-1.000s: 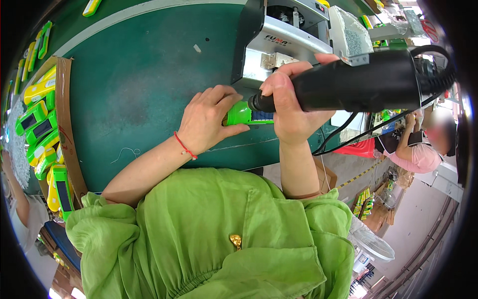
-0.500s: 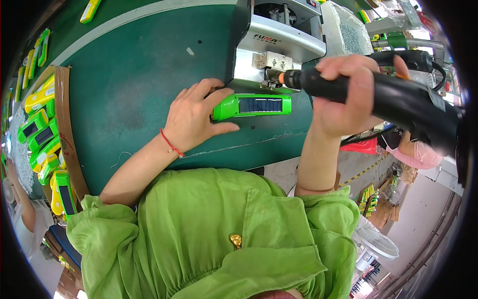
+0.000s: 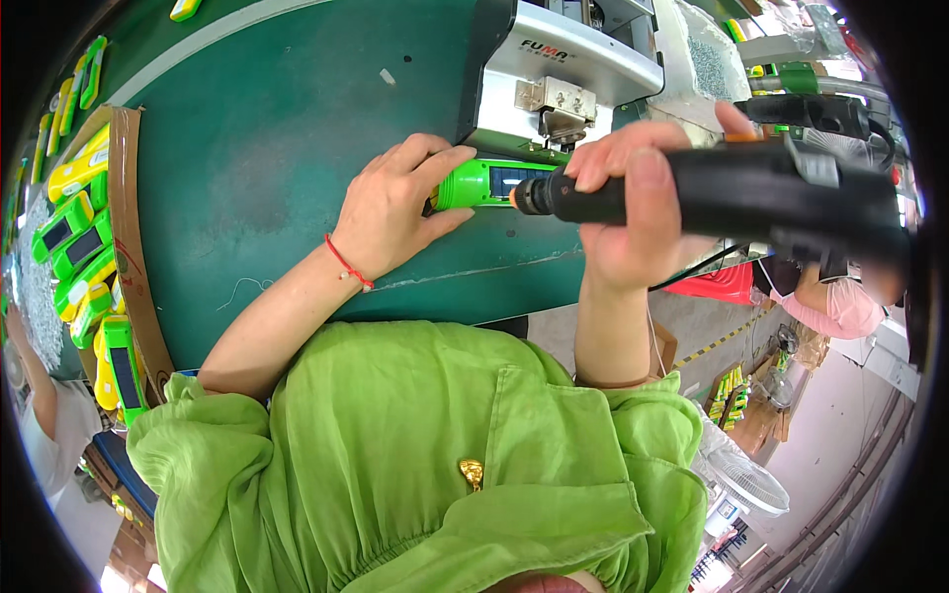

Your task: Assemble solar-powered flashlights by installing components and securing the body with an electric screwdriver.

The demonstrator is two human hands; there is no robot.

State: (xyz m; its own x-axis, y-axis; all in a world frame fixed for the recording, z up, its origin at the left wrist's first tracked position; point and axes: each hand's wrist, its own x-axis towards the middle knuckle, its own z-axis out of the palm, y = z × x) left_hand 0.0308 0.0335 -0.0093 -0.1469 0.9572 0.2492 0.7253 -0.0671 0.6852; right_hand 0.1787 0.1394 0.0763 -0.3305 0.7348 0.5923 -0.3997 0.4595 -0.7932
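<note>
A green flashlight (image 3: 463, 185) with a dark solar panel on its upper face lies on the green worktable (image 3: 287, 148). Its left end sits between the thumb and fingers of my left hand (image 3: 390, 203), which is closed around it. My right hand (image 3: 633, 217) grips a black electric screwdriver (image 3: 751, 198) held nearly level. The orange-ringed tip of the tool is over the flashlight's solar panel and hides its right part. Whether the tip touches the flashlight, I cannot tell. Just beyond stands a silver and black screw feeder (image 3: 583, 49).
At the left, a cardboard box (image 3: 127, 198) holds several green and yellow flashlights. A white container (image 3: 704, 64) of small metal pieces, probably screws, is right of the feeder. Other people sit at the left edge and far right. A white fan (image 3: 746, 484) stands lower right.
My right hand has brought the screwdriver tip from the feeder's front toward me and left, over the flashlight. My left hand still holds the flashlight's end.
</note>
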